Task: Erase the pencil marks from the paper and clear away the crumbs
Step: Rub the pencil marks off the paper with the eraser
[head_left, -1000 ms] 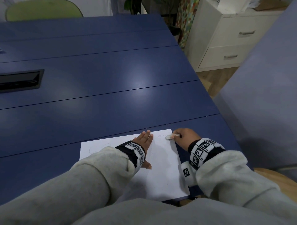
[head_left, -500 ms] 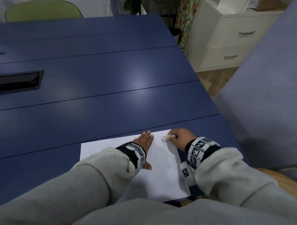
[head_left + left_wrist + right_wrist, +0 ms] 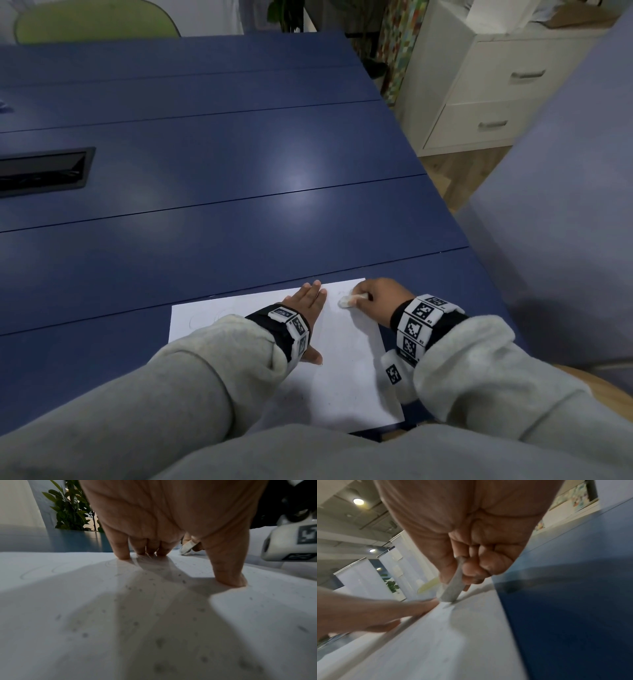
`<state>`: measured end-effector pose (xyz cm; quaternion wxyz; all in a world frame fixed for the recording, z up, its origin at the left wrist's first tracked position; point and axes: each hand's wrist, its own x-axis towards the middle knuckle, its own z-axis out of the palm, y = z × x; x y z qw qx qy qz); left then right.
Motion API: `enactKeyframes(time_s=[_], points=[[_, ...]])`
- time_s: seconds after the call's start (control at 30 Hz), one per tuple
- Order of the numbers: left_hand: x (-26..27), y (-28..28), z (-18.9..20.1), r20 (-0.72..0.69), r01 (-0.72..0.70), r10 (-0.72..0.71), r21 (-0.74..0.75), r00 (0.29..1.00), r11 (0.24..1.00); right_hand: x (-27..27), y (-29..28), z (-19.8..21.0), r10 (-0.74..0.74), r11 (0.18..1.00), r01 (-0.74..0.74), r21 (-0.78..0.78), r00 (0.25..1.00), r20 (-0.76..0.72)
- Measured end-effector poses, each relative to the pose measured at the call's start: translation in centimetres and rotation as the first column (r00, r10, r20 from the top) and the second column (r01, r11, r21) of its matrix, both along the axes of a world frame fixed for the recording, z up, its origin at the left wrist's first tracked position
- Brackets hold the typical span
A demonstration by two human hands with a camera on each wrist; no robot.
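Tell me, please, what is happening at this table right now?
A person is erasing pencil marks. The right hand pinches a white eraser against the far right part of the paper, while the left hand presses flat to steady it. Faint marks and crumbs remain.

The paper (image 3: 342, 370) lies on the table's (image 3: 239, 205) near right corner.

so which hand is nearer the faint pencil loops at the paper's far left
Left. The left hand presses the paper just right of the pencil loops; the right hand rubs the eraser farther right.
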<state>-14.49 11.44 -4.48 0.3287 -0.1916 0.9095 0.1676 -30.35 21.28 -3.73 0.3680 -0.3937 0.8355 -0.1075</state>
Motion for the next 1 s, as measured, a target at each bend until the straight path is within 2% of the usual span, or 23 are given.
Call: enactKeyframes(time_s=[0.13, 0.27, 0.4, 0.53, 0.7, 0.8, 0.93, 1.0], points=[[-0.1, 0.0, 0.1, 0.006, 0.001, -0.001, 0.003, 1.000, 1.000, -0.9, -0.2, 0.5, -0.110, 0.993, 0.109, -0.053, 0.994, -0.014], [0.0, 0.0, 0.0, -0.001, 0.003, -0.003, 0.002, 1.000, 1.000, 0.3, -0.2, 0.1, 0.006, 1.000, -0.006, -0.009, 1.000, 0.004], [0.1, 0.0, 0.0, -0.002, -0.001, 0.001, 0.007, 1.000, 1.000, -0.6, -0.5, 0.1, -0.118, 0.992, 0.117, -0.055, 0.993, -0.013], [0.1, -0.1, -0.1, -0.005, 0.004, -0.004, 0.008, 1.000, 1.000, 0.3, -0.6, -0.2, -0.021, 1.000, 0.021, -0.004, 1.000, 0.008], [0.1, -0.1, -0.3, -0.001, 0.001, -0.001, 0.010, 1.000, 1.000, -0.7, -0.5, 0.4, -0.106, 0.994, 0.105, -0.039, 0.994, -0.015], [0.1, -0.2, -0.4, -0.006, 0.007, -0.007, 0.005, 1.000, 1.000, 0.1, -0.4, 0.1, -0.003, 1.000, 0.003, 0.000, 1.000, 0.011], [0.0, -0.2, -0.4, -0.005, 0.006, -0.006, 0.012, 1.000, 1.000, -0.4, -0.6, 0.2, -0.102, 0.993, 0.100, -0.057, 0.995, -0.024], [0.1, -0.3, -0.4, -0.004, 0.009, -0.009, 0.013, 1.000, 1.000, -0.2, -0.6, 0.1, -0.089, 0.995, 0.089, -0.044, 0.996, -0.005]])
